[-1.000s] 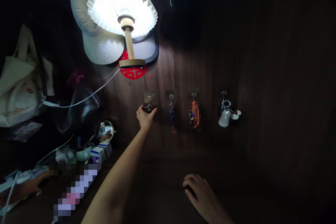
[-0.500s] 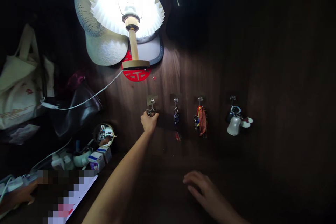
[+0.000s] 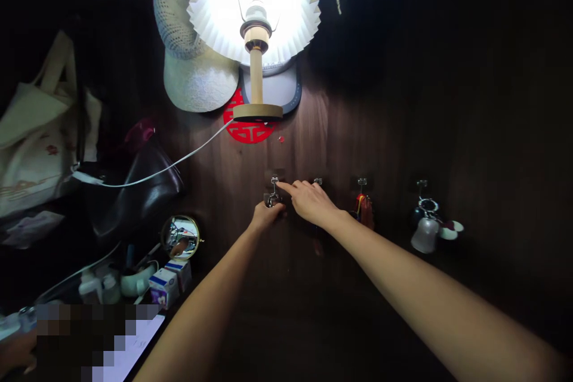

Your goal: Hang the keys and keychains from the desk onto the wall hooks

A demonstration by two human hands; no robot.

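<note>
My left hand (image 3: 265, 215) is closed around a metal key ring (image 3: 272, 199) that hangs from the leftmost wall hook (image 3: 274, 181); the fingers cover most of it. From the right, my right hand (image 3: 312, 199) reaches in with its index finger stretched out to that hook's clear backing. Nothing shows in the right hand. Behind it is a second hook (image 3: 317, 181), its hanging keychain mostly hidden. Farther right, a third hook (image 3: 362, 181) carries a red and yellow cord (image 3: 366, 211). A fourth hook (image 3: 421, 183) bears a key ring with a pale fob (image 3: 425, 235).
A lit pleated lamp (image 3: 256, 80) is fixed on the wood wall above, its white cable (image 3: 197, 154) running left. Caps (image 3: 201, 80) hang behind it. Bags (image 3: 49, 125) hang at left, over a round mirror (image 3: 180, 237), small boxes (image 3: 165, 287) and bottles (image 3: 91, 287).
My right hand has risen from low down to the leftmost hook, its index finger now extended there. My left hand stays at the key ring. The whole view has shifted slightly.
</note>
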